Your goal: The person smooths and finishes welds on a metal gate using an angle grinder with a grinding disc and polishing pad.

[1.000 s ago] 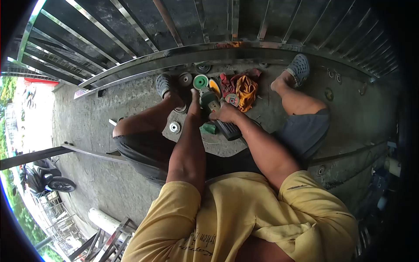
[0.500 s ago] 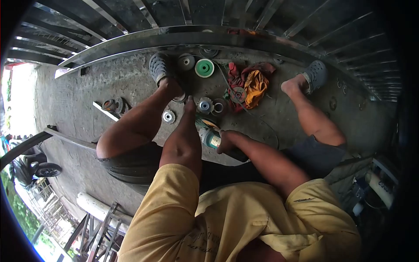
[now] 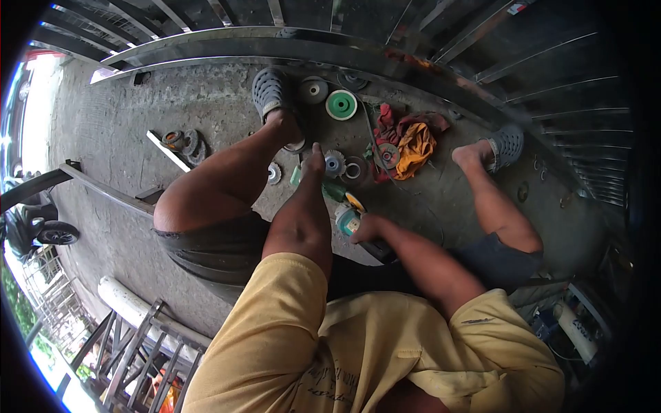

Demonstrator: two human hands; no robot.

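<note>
My right hand (image 3: 366,228) is closed around a teal angle grinder (image 3: 349,220) held low between my legs. A disc with a yellow-orange edge (image 3: 356,202) shows at the grinder's front. My left hand (image 3: 315,160) reaches forward beside a grey toothed wheel (image 3: 334,164). One finger points ahead, and the others are hidden by the hand itself. Green material (image 3: 334,190) shows on both sides of the left wrist; I cannot tell whether the hand holds it. A ring (image 3: 354,170) lies right of the wheel, and a pale toothed disc (image 3: 274,173) lies left of the hand.
Ahead are a green-faced disc (image 3: 341,104), a grey disc (image 3: 314,90), and red (image 3: 387,122) and orange cloths (image 3: 416,153). Metal bars (image 3: 227,45) run along the far side. Rusty parts (image 3: 186,146) and a metal frame (image 3: 110,189) are on the left.
The view has shifted, moving floor items slightly rightward. The green material now shows on the left side of my left wrist too. My right hand keeps its grip on the angle grinder.
</note>
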